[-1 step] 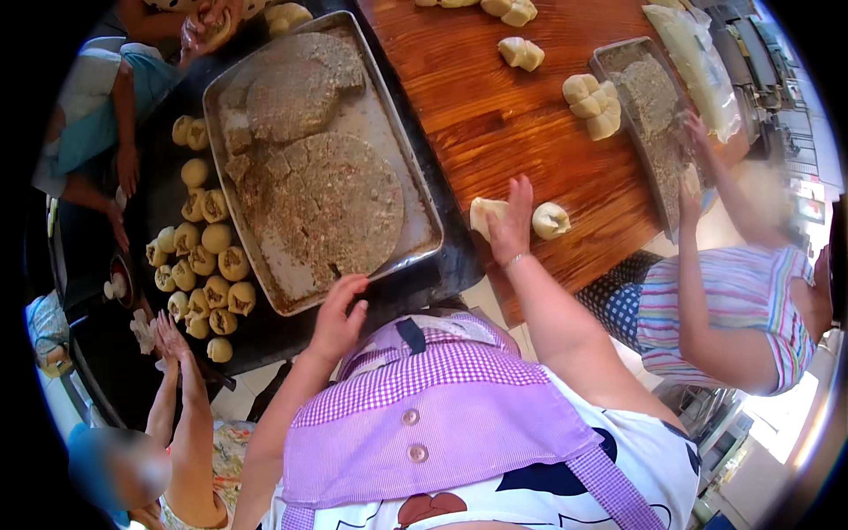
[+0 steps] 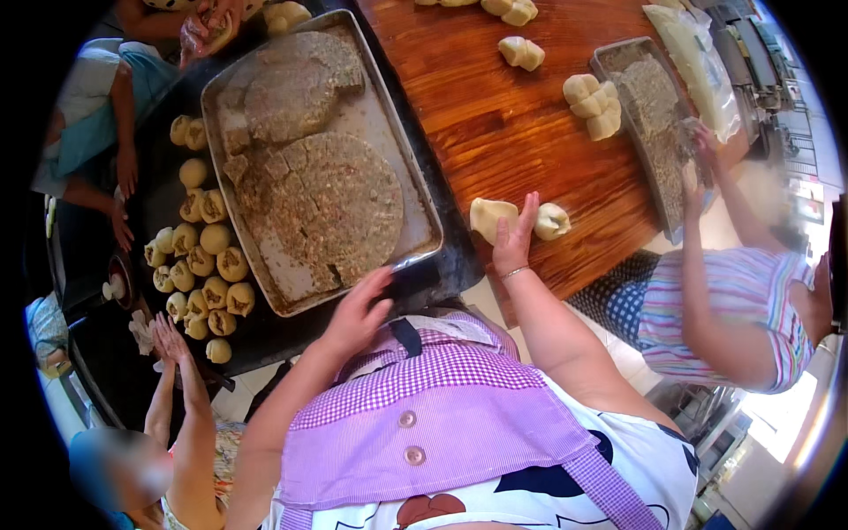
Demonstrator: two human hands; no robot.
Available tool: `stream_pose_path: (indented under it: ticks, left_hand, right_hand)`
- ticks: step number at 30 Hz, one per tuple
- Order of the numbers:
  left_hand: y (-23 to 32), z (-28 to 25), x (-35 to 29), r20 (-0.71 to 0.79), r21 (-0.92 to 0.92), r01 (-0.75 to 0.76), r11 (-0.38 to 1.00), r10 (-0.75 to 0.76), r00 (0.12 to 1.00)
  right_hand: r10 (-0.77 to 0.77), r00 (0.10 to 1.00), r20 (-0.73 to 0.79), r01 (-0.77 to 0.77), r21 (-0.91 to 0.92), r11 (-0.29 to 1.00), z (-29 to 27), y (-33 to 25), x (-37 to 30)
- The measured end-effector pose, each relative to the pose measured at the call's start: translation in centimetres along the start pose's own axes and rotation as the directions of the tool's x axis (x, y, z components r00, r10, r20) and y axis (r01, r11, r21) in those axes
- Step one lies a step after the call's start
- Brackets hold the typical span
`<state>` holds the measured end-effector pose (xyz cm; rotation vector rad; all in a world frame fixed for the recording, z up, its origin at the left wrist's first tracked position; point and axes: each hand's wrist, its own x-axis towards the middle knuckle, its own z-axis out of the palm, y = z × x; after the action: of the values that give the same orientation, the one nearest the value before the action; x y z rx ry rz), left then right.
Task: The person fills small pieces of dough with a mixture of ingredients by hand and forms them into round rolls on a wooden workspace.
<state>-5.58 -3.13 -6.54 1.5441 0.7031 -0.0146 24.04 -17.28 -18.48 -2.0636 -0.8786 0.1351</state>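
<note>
On the near edge of the wooden table, my right hand (image 2: pixel 515 240) is raised edge-on with its fingers stretched out, nothing in its grip. To its left lies a flattened piece of pale dough (image 2: pixel 488 217), which it partly overlaps; whether they touch I cannot tell. Just right of the fingers sits a small rolled dough piece (image 2: pixel 553 221). My left hand (image 2: pixel 356 316) hovers by the near right corner of a large metal tray (image 2: pixel 402 168), empty, its fingers extended and thumb apart. Two slabs of brownish, crumbly filling (image 2: pixel 331 199) lie in that tray.
Filled dough balls (image 2: pixel 201 261) stand in rows left of the tray. More dough clusters (image 2: pixel 590 102) lie farther up the table, beside a narrow tray of filling (image 2: pixel 649 106). A co-worker in stripes (image 2: pixel 733 309) works at right; other people's hands (image 2: pixel 170 340) are at left.
My left hand has moved right and a little toward me, off the tray's edge. My right hand has shifted slightly toward me, exposing more of the flattened dough.
</note>
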Motion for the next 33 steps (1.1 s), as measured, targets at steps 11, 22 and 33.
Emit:
stream_pose_path:
  ticks: [11,22,33]
  left_hand:
    - [1.1,11.5,17.7,0.066,-0.065,-0.184,0.981,0.188,0.980]
    - [0.3,12.1,19.9,0.101,-0.458,-0.017,0.889,0.071,0.992]
    - [-2.9,11.9,21.2,-0.024,-0.577,0.003,0.817,-0.020,1.000]
  right_hand:
    - [0.257,0.962,-0.094,-0.171,0.530,0.831,1.5,-1.8,0.9]
    - [0.086,0.990,0.111,-0.088,0.019,0.996,1.6,1.2,2.8]
    - [0.306,0.846,0.437,0.071,-0.660,0.748,1.8,-4.7,8.0]
